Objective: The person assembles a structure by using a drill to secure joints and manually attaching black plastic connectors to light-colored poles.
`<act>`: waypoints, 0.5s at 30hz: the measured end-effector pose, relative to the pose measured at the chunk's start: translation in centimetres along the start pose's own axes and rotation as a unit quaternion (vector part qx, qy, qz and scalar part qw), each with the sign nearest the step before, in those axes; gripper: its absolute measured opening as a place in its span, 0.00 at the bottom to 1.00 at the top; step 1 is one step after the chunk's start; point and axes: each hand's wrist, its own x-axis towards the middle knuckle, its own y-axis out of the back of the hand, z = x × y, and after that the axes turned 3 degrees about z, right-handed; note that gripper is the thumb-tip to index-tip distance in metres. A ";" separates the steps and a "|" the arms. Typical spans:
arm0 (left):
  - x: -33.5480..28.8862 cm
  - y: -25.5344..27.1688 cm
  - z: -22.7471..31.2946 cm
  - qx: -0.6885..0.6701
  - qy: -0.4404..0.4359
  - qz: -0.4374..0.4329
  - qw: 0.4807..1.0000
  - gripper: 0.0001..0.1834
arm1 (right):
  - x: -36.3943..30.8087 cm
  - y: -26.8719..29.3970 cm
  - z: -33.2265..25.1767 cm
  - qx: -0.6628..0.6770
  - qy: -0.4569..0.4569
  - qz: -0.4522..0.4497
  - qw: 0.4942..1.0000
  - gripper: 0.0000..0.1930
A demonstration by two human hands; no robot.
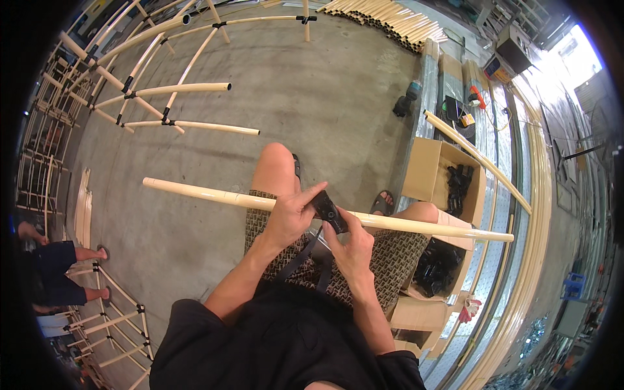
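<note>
A long cream pipe lies crosswise over my lap, resting on my thighs. Around its middle sits a black pipe joint. My left hand is closed at the joint's left side, its index finger stretched along the upper edge and its palm against the pipe. From the right, my right hand pinches the lower part of the joint between thumb and fingers. Some fingertips are hidden behind the joint and the pipe.
Cardboard boxes of black joints stand at my right, beside stacked long pipes. Another cream pipe leans over a box. Assembled pipe frames stand front left. A pipe pile lies ahead. Another person stands at far left.
</note>
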 end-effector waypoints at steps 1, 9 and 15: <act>0.0 0.3 0.3 -0.002 0.008 -0.010 1.000 0.22 | 0.0 0.0 0.1 -0.009 0.007 -0.001 1.000 0.19; -0.2 0.7 0.6 -0.075 0.072 -0.017 0.994 0.19 | 0.1 -0.5 0.9 -0.024 0.097 0.006 0.995 0.19; -0.3 0.7 0.4 -0.039 0.028 -0.010 0.999 0.18 | 0.2 -0.3 0.6 -0.007 0.071 -0.022 0.997 0.18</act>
